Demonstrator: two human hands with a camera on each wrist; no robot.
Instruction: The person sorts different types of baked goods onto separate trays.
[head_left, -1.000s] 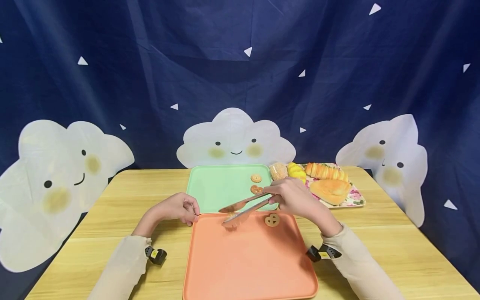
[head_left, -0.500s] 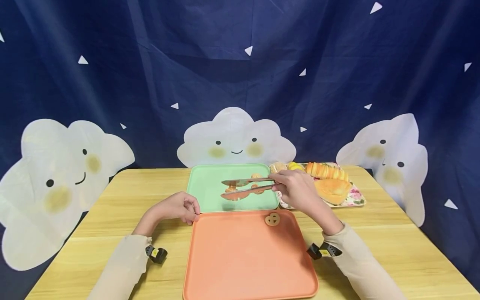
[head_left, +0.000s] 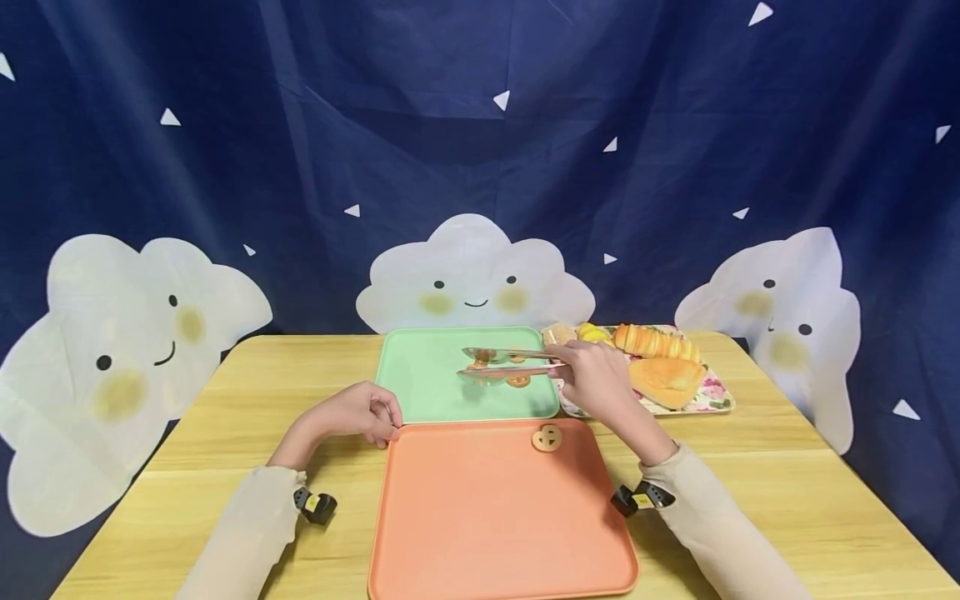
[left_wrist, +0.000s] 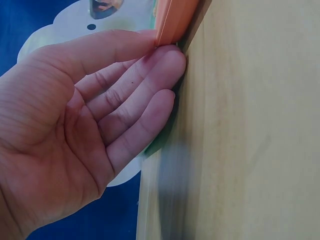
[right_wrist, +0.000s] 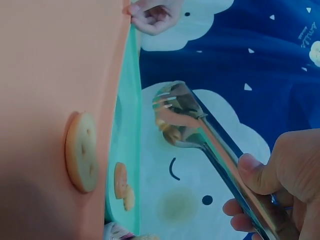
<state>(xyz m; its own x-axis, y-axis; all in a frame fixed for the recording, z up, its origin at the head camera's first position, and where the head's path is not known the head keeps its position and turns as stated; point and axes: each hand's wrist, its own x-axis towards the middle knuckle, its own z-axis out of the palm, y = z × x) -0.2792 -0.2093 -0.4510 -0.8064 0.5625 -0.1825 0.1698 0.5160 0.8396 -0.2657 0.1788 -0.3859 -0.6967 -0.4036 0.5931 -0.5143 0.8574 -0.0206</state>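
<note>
In the head view, my right hand [head_left: 600, 379] holds metal tongs [head_left: 506, 353] over the mint green tray [head_left: 416, 379]. A small yellow-brown cookie [right_wrist: 161, 124] shows between the tongs' ends in the right wrist view, partly hidden by the metal. My left hand [head_left: 363, 412] pinches the far left corner of the orange tray [head_left: 480, 517], thumb on top and fingers under the rim. One round cookie with cut-out holes [right_wrist: 75, 155] lies near that tray's far right corner. On the green tray's right side sits a brown pretzel-shaped cookie [head_left: 518, 382]; another cookie behind it is partly covered by the tongs.
Right of the green tray, a floral tray [head_left: 718, 398] bears a ridged roll [head_left: 656, 342], a flat golden bread [head_left: 667, 385], a yellow bread [head_left: 594, 333] and a sesame bun [head_left: 558, 334]. A dark blue cloud-patterned curtain [head_left: 300, 167] hangs behind the wooden table [head_left: 300, 367].
My right hand has carried the tongs and the cookie from above the orange tray's far edge, away and slightly right, over the green tray. My left hand has stayed at the orange tray's corner.
</note>
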